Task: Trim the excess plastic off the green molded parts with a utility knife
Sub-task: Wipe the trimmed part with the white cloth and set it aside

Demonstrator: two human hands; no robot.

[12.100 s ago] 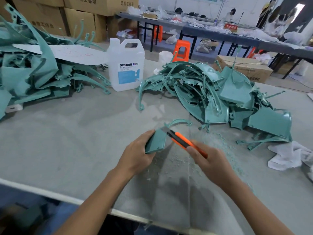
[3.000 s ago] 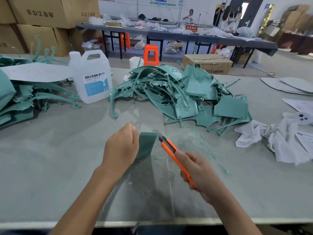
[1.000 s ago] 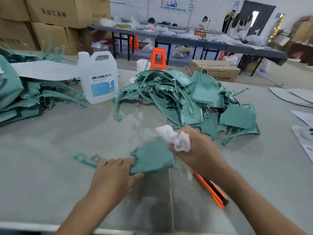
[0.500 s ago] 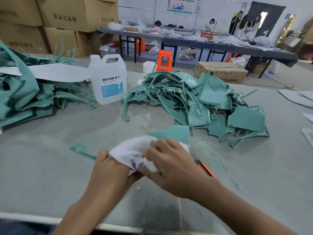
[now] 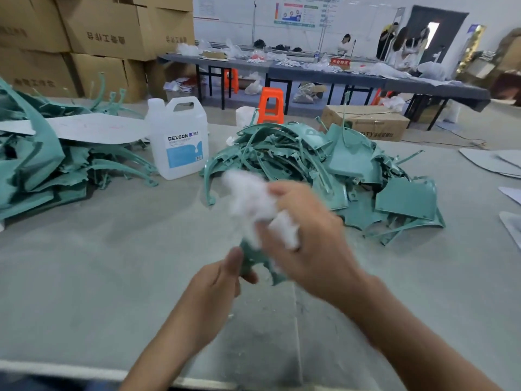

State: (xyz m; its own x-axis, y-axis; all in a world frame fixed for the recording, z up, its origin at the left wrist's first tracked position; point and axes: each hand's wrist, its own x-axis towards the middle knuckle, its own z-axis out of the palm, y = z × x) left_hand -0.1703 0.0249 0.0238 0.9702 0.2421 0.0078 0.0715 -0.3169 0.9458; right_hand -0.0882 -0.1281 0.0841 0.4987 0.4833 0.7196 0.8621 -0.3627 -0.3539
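Part [image 5: 251,261] and rag [image 5: 251,201] raised off the table [image 5: 84,263] since half a second ago; both hands are now higher in the view.
Left hand [image 5: 214,289] pinches the green part by its lower end, thumb in front and fingers behind, holding it above the table. Right hand [image 5: 310,244] clutches the bunched white rag against the part's upper portion; hand and rag are motion-blurred. The hands are close together, and whether they touch cannot be told. A pile [image 5: 352,170] of green parts lies just beyond the hands, a white jug [image 5: 180,139] to its left, and a second heap [image 5: 36,170] at far left.
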